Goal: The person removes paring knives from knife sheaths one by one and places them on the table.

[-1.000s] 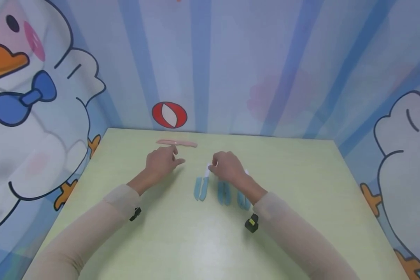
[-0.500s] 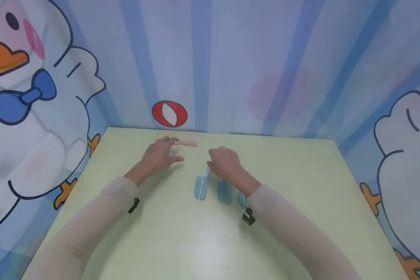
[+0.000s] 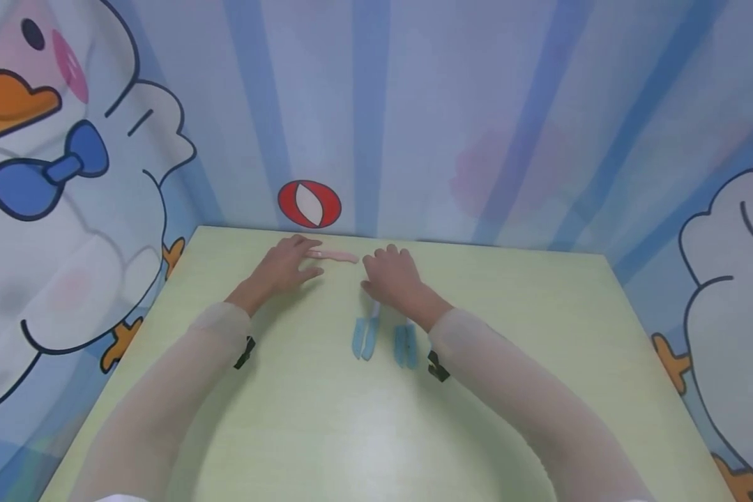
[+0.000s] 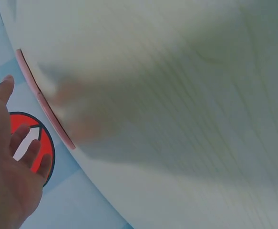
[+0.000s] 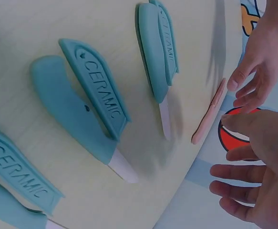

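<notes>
A slim pink knife point(image 3: 337, 256) with a seam partway along it lies near the table's back edge. Over its left end, my left hand point(image 3: 284, 263) hovers with fingers and thumb spread apart; touching cannot be told. My right hand point(image 3: 392, 275) is at the knife's right, fingers loosely bent, holding nothing in the right wrist view. Below it lie teal knives with white blades, each beside a teal sheath marked CERAMIC: one knife point(image 5: 74, 112) with its sheath point(image 5: 98, 88), another knife point(image 5: 151, 52), and a third point(image 5: 7, 205). In the head view my right arm hides the third pair.
The pale yellow-green table point(image 3: 314, 418) meets a striped blue backdrop point(image 3: 427, 125) at its back edge. Printed cartoon birds flank it, and a red-and-white ball point(image 3: 309, 203) is printed behind the pink knife. Dark wrist cameras point(image 3: 438, 366) hang under the sleeves.
Both hands have moved farther back across the table. My left hand now covers the pink knife's left end; my right hand has shifted left toward its right end. The knives have not visibly moved.
</notes>
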The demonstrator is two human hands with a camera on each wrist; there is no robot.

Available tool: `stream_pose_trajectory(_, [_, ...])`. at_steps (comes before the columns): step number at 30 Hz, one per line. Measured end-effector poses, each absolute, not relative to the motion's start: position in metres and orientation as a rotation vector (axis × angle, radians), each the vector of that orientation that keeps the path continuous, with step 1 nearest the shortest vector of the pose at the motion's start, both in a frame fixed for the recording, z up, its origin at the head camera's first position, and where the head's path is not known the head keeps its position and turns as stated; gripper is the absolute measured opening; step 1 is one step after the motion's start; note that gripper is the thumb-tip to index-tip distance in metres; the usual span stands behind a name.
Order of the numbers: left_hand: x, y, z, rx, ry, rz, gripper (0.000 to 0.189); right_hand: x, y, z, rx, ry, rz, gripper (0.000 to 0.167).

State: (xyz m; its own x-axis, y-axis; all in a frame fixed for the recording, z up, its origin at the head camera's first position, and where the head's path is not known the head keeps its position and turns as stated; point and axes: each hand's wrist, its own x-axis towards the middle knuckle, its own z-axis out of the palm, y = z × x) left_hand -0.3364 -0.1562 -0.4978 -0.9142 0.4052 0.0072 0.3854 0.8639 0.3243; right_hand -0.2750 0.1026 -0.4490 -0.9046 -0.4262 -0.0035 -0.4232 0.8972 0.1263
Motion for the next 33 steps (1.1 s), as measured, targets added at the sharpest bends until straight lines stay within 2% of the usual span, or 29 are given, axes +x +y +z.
stream_pose_trajectory(17, [-0.374,-0.162,-0.506,0.532,2.966,0.392,0.056,-0.317,0.085,-0.47,0.865,-2.958,-0.239,0.049])
stream_pose_trajectory(33, [-0.378,-0.155,-0.516,0.57,2.971,0.405,0.039,-0.34,0.067,-0.495,0.885,-3.088,0.208,0.042])
